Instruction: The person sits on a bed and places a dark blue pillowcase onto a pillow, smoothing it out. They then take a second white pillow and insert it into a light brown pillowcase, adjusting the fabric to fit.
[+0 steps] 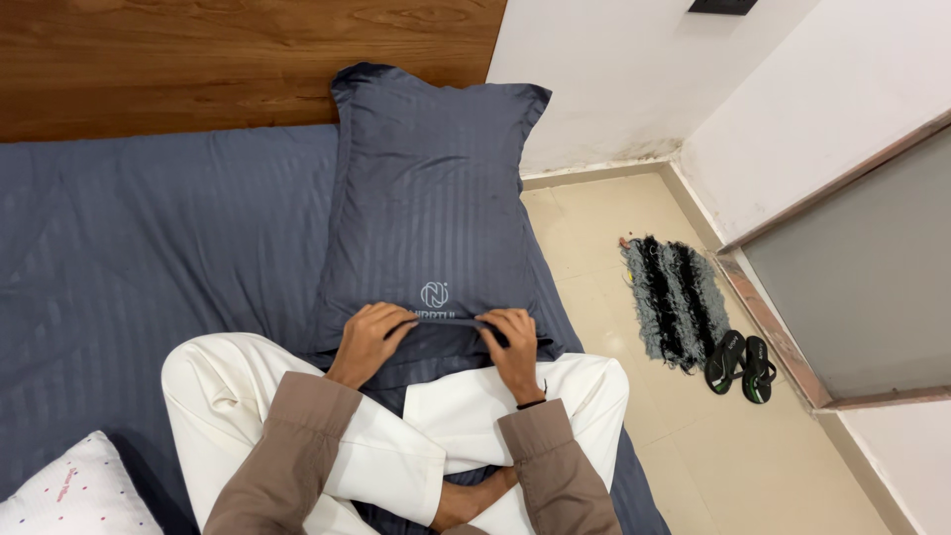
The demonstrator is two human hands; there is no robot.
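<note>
Crossed legs in white trousers (297,416) nearest, then left hand (369,342) & right hand (515,347), each grip pinched shut on near hem of dark pillow (431,208) lying at bed (149,248) right edge; closing-the-case step, next probably needs flap tucked in evenly.

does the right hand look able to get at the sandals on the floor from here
Probably not. The right hand grips the pillow edge on the bed, while the sandals lie well off to the side, down on the floor beside the rug.
</note>
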